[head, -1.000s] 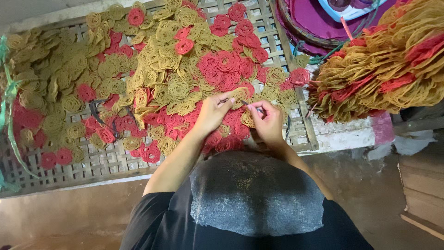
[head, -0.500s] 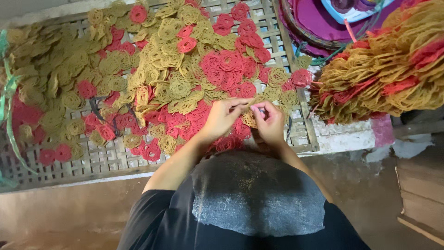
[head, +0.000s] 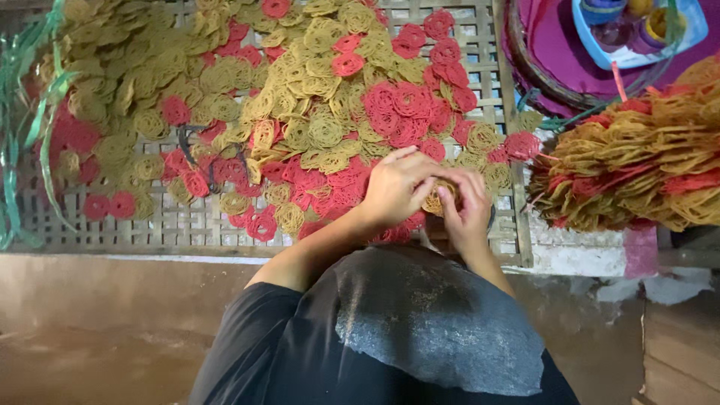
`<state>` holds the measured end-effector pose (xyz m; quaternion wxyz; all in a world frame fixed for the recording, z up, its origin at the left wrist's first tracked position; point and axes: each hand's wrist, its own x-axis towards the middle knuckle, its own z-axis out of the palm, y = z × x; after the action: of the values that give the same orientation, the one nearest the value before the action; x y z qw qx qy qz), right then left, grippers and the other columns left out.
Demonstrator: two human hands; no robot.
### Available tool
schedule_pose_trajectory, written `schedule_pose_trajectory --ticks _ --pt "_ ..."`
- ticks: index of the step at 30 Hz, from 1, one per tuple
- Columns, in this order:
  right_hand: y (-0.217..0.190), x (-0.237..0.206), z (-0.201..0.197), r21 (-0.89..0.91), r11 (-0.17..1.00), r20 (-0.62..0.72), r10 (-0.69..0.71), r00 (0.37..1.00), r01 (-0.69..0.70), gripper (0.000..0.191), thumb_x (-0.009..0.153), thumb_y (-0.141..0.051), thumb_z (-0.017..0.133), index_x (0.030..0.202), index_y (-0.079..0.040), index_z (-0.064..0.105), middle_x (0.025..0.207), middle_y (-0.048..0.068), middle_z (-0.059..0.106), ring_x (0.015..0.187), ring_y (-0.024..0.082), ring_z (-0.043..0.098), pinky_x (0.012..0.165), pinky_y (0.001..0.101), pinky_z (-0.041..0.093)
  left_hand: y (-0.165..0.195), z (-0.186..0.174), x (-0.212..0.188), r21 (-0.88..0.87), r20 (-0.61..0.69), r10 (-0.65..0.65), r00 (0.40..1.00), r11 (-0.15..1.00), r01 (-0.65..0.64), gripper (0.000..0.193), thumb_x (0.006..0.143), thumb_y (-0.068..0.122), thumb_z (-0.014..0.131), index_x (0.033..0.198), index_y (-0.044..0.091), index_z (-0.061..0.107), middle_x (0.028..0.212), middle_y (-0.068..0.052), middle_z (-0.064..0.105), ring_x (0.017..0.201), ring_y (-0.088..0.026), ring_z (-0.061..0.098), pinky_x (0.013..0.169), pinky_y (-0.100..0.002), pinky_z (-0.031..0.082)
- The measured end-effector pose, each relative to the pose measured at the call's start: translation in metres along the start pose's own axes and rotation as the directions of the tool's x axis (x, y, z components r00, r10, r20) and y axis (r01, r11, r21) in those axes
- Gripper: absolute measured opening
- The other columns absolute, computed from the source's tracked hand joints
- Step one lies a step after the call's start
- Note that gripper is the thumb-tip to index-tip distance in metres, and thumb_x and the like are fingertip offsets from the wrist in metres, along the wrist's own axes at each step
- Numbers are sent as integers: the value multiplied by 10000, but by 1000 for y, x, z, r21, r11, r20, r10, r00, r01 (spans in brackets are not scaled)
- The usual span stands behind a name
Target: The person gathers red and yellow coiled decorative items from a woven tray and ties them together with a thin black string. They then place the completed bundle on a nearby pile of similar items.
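Observation:
My left hand (head: 397, 186) and my right hand (head: 466, 206) meet over the near right part of a woven bamboo tray (head: 172, 229). Between their fingers they hold a yellow coiled noodle disc (head: 437, 199). The tray is covered with several red and yellow coiled discs (head: 330, 112) of the same kind, spread flat and overlapping. Red discs lie directly under and around both hands. My dark-clothed lap (head: 420, 330) shows below the hands.
A thick pile of stacked yellow and red discs (head: 637, 161) sits to the right. Behind it is a round purple-lined basket (head: 555, 60) holding a blue tray with small containers (head: 637, 26). Green plastic strips (head: 30, 127) hang at the left edge. Brown floor (head: 90, 330) lies below the tray.
Both hands have closed in together on one yellow disc. The view has shifted slightly, with the hands staying at the tray's near right edge.

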<state>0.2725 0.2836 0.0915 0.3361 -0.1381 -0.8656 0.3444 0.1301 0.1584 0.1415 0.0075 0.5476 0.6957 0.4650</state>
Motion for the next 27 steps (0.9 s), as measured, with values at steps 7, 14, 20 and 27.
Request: schedule_pose_trajectory --ticks 7,14,20,27 --pt "3 -10 10 322 912 116 229 966 -255 99 1021 -43 650 1037 8 734 930 75 700 858 140 638 799 264 495 -60 -35 3 337 2 -200 980 923 187 345 900 59 620 1217 136 735 1182 -102 725 1081 -286 683 949 -411 548" --pt "2 -7 6 321 915 97 226 969 -246 137 989 -9 675 1095 6 760 943 67 682 853 122 611 757 245 471 -123 -91 -16 631 -228 -692 685 430 645 551 697 404 901 1087 88 673 1030 -135 682 1018 -286 650 856 -455 514" --pt "-4 -4 14 283 897 133 314 940 -339 136 914 -36 756 1043 -7 786 870 57 700 711 125 561 646 259 428 -116 -78 -21 -41 -223 -768 601 623 781 221 893 187 758 1084 107 681 871 -78 740 810 -172 755 775 -334 597" --pt "-7 2 22 276 921 142 243 960 -274 82 929 -71 751 979 -7 759 852 61 715 759 122 640 707 260 499 -90 -65 -24 35 -347 -385 855 906 422 107 953 -8 698 1049 37 689 1000 -99 734 869 -134 705 748 -247 528"
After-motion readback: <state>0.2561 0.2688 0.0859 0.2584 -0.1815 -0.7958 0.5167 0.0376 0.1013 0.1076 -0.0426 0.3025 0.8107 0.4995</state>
